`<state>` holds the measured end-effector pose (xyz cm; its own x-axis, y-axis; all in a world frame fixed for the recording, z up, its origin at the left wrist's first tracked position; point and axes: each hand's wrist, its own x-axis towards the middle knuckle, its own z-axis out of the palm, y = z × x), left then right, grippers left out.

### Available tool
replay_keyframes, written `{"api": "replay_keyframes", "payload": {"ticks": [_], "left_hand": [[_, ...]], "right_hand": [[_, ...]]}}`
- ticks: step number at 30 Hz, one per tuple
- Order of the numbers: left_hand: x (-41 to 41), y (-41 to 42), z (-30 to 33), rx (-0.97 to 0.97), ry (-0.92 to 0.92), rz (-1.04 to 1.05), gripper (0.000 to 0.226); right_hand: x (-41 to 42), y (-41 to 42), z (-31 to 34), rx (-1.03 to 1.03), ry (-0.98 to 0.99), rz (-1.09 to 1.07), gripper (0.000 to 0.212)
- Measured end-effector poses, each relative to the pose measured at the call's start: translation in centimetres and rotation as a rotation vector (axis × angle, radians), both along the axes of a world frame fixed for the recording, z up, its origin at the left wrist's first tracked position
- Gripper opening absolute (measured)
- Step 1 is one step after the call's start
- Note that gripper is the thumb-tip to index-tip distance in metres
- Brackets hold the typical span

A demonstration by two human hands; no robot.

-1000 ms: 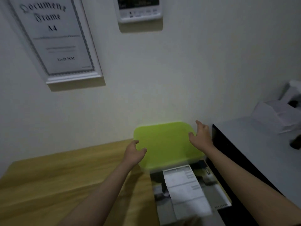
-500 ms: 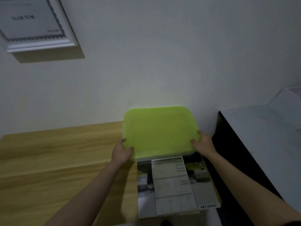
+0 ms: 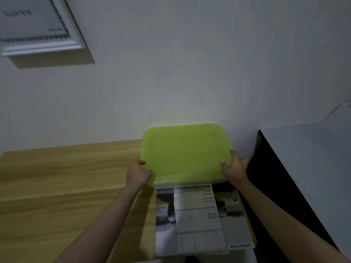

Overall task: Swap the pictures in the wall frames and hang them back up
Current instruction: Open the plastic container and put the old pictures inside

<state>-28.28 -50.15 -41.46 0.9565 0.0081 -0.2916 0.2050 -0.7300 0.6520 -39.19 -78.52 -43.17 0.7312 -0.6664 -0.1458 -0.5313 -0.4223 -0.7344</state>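
**Both hands on the green lid, frame on the wall**

Head view: we see the left hand (image 3: 138,173) at the lid's (image 3: 187,152) near-left edge and the right hand (image 3: 234,168) at its near-right edge, fingers curled round the rim on both sides, thumbs on top. The lid lies against the wall at the far right end of the tabletop (image 3: 66,177). Just in front of it lie printed sheets (image 3: 199,219) — a photo page with a paler document on top of it. These may be the pictures to swap, though we cannot be sure.

The frame (image 3: 40,25) hangs on the wall upper left, well apart from both hands, a certificate-like sheet inside.

We judge the lid light, stiff and smooth plastic, so the two-edge hold suits it. The sheets will be thin and floppy — best lifted flat by opposite edges to avoid creasing. The frame looks rigid, its front pane perhaps fragile; we would take it by both side rails.
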Motion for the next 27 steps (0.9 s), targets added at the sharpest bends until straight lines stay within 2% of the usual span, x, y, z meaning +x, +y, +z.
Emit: {"api": "replay_keyframes", "payload": {"ticks": [17,22,27], "left_hand": [[-0.3,3.0,0.9,-0.141,-0.133,-0.013,0.054],[1.0,9.0,1.5,-0.195,-0.169,-0.036,0.056],[3.0,20.2,2.2,-0.194,-0.176,-0.002,0.055]], "right_hand": [[-1.3,3.3,0.4,0.012,-0.110,-0.063,0.062],[-0.7,9.6,1.4,-0.075,-0.167,-0.081,0.063],[1.2,21.1,2.1,-0.036,-0.176,-0.050,0.062]]}}
